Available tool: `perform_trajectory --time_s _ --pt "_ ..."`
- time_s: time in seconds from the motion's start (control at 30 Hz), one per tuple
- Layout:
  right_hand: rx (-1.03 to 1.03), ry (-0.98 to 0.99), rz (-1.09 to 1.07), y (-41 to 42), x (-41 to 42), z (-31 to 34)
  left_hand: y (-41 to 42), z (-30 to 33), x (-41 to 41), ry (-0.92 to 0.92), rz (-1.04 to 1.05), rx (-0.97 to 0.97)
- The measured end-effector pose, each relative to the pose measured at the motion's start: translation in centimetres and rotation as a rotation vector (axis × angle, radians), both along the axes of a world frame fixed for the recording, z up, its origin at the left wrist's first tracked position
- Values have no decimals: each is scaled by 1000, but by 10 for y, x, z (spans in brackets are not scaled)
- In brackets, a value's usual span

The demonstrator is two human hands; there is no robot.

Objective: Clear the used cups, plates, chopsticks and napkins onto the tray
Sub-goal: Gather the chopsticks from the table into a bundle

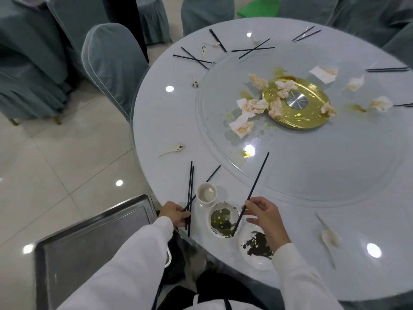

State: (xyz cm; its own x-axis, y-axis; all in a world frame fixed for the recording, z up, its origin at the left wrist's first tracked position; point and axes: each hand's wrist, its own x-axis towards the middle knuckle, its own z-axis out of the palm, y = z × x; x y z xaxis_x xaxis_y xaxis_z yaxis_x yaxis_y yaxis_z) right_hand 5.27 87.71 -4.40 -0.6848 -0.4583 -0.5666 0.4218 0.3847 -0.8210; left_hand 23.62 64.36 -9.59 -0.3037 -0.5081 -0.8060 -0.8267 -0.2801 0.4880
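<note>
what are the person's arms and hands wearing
Both arms are in long, loose white sleeves that end at the wrists. The left hand and right hand are bare: no gloves, and no rings, watch or bracelet show. The fabric looks plain, with no visible markings or logos.

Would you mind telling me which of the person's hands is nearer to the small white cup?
Left. The left hand grips chopsticks just left of the white cup. The right hand holds a chopstick farther right, beyond the dirty bowl.
</note>
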Motion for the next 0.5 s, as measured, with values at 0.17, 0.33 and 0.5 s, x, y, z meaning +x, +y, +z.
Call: perform_trajectory --time_s 0.17,0.33,0.5 --pt "8 -9 -9 9 13 0 6 -3 2 19 46 -51" --pt "9 -10 -40 19 17 4 20 -6 6 -21 -66 -214" --pt "8 -9 -79 23 9 4 27 -2 -3 -135 -329 -317"
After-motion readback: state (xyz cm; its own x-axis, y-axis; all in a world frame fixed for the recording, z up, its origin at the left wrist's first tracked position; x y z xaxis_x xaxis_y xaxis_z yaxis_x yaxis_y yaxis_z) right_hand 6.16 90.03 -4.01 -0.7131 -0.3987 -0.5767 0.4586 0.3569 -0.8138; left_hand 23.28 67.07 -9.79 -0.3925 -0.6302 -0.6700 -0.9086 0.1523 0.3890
